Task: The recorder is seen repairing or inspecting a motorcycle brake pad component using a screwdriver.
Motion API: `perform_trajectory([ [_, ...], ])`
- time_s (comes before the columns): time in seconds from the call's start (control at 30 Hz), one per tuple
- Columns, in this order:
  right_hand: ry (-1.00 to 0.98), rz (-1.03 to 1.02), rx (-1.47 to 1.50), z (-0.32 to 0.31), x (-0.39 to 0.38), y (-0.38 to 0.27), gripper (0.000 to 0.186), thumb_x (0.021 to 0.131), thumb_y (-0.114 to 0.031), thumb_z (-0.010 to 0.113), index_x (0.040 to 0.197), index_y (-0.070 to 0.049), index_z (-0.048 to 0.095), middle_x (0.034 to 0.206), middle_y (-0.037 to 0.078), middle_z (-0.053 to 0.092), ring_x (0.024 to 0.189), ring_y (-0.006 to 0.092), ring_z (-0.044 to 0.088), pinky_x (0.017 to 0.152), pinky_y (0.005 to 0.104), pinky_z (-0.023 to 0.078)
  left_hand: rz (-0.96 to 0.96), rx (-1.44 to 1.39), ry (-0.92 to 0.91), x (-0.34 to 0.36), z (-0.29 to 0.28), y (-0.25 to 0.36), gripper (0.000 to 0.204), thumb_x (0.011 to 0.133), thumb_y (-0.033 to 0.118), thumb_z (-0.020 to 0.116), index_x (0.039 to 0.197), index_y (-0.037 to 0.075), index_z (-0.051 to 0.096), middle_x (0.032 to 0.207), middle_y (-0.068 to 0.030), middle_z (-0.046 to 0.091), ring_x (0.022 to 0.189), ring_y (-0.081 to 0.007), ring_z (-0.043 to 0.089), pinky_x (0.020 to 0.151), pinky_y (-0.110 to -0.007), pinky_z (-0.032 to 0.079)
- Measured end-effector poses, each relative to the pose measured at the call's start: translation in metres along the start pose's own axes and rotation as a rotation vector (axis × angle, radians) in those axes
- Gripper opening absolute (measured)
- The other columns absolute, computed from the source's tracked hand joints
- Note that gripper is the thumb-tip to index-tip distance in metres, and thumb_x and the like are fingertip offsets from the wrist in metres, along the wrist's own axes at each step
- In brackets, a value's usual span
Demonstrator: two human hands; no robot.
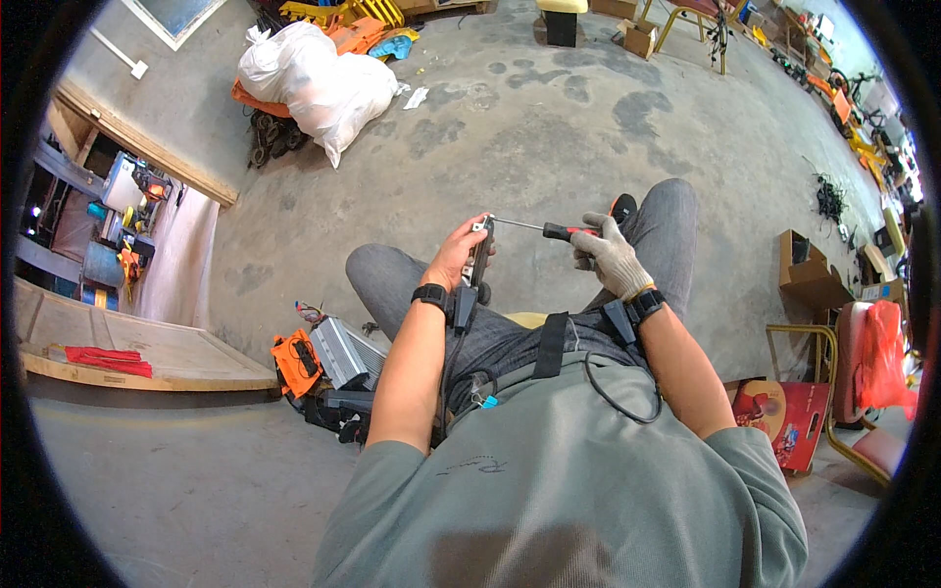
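Note:
My bare left hand [454, 257] is closed round a narrow dark part with silvery metal pieces [478, 250], held upright above my left knee. In my gloved right hand [613, 258] is a screwdriver [559, 231] with a black and red handle. Its thin shaft points left, and the tip meets the upper end of the part, near my left fingertips. Exactly what the tip touches is too small to make out. Both wrists wear black straps with small dark boxes and cables.
Left of my legs lie a finned grey metal case [343, 355] and an orange item [295, 363]. A white sack [323, 83] rests on the concrete floor ahead. To the right stand a cardboard box [812, 269], a red printed box [784, 416] and a chair [863, 358].

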State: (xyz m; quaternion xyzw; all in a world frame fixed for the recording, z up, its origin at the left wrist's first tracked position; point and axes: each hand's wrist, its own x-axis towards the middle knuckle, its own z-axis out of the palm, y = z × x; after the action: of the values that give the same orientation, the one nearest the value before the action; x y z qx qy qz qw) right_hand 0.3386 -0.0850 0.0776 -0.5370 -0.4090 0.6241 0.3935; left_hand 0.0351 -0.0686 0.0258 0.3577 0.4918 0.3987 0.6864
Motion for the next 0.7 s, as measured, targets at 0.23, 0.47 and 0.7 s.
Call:
perform_trajectory([
  [0.23, -0.014, 0.055, 0.053, 0.002, -0.002, -0.004, 0.071, 0.088, -0.024, 0.072, 0.142, 0.007, 0.039, 0.107, 0.014, 0.060, 0.078, 0.0176, 0.064, 0.067, 0.0312, 0.056, -0.008, 0.015, 0.000, -0.001, 0.001, 0.001, 0.046, 0.100, 0.020, 0.056, 0.146, 0.018, 0.052, 0.106, -0.0081, 0.068, 0.093, -0.0217, 0.069, 0.076, -0.035, 0.058],
  [0.47, -0.013, 0.019, 0.024, -0.008, 0.007, 0.006, 0.070, 0.088, -0.023, 0.071, 0.141, 0.008, 0.039, 0.107, 0.014, 0.061, 0.078, 0.0181, 0.064, 0.068, 0.0321, 0.057, -0.016, -0.032, 0.023, -0.004, 0.009, 0.006, 0.048, 0.098, 0.017, 0.059, 0.145, 0.014, 0.052, 0.095, -0.0034, 0.066, 0.084, -0.0174, 0.067, 0.068, -0.034, 0.055],
  [0.7, 0.000, 0.033, 0.023, 0.004, -0.002, -0.002, 0.061, 0.090, -0.025, 0.069, 0.137, 0.006, 0.045, 0.100, 0.011, 0.061, 0.074, 0.0155, 0.062, 0.066, 0.0321, 0.056, -0.008, 0.028, 0.005, -0.001, 0.000, 0.000, 0.046, 0.100, 0.020, 0.055, 0.146, 0.018, 0.052, 0.103, -0.0061, 0.067, 0.092, -0.0206, 0.069, 0.074, -0.034, 0.057],
])
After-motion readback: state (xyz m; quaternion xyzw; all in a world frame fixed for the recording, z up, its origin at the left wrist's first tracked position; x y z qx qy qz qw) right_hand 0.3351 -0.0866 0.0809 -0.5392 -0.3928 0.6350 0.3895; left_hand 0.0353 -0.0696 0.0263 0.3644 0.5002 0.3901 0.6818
